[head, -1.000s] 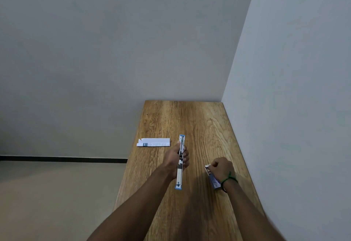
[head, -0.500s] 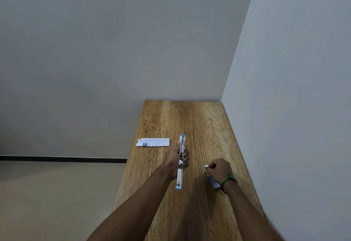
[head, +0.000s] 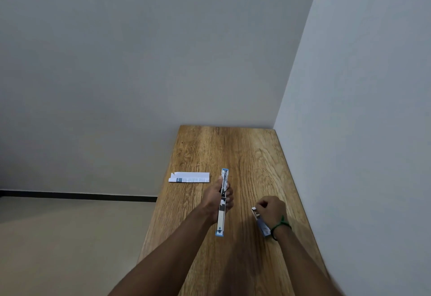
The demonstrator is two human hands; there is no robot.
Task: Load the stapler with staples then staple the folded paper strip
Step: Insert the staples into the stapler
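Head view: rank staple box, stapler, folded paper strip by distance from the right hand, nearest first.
1. staple box: right at the right hand, partly under it.
2. stapler: centre, gripped by the left hand.
3. folded paper strip: far left, beyond the stapler.

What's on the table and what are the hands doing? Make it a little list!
table: wooden
left hand: holds the stapler, opened out flat
right hand: curled round the far end of the staple box
paper strip: folded, lying left of the stapler, not touched
green band: on the right wrist
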